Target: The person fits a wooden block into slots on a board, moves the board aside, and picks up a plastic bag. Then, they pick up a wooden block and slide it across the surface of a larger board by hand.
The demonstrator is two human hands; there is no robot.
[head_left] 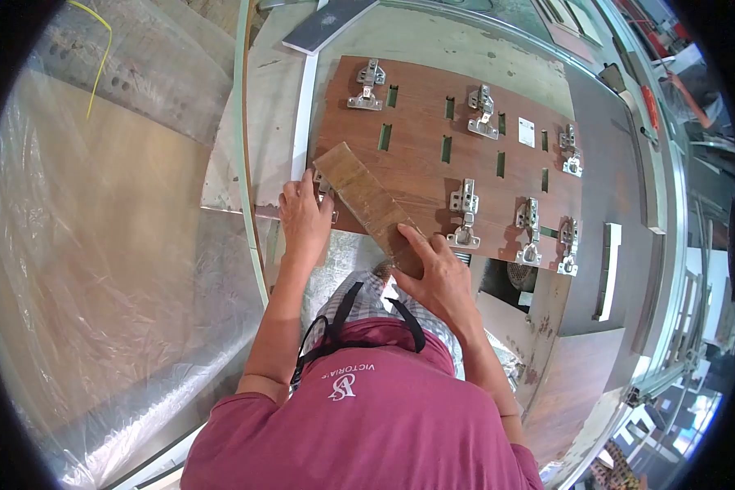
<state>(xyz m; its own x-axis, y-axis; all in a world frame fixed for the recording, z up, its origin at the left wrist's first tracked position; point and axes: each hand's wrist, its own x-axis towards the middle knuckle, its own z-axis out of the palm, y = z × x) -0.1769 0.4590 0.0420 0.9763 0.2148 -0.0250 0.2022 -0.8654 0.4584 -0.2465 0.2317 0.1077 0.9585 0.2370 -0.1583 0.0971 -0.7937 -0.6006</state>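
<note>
A brown wooden board (416, 147) with several rectangular slots lies across the work surface. My right hand (437, 273) is closed on the near end of a flat wooden strip (363, 192), which slants over the board's left part. At the board's left edge, my left hand (305, 219) has its fingers closed on a metal cabinet hinge (325, 188), partly hidden by the strip and fingers. More such hinges rest on the board, among them a front one (465, 214), a back-left one (367, 84) and a back-middle one (483, 112).
Clear plastic sheeting (106, 343) covers a large panel on the left. A dark flat strip (331, 24) lies at the back. To the right are a white metal strip (608, 269) on a dark panel and a red-handled tool (650, 108). A white label (527, 132) sits on the board.
</note>
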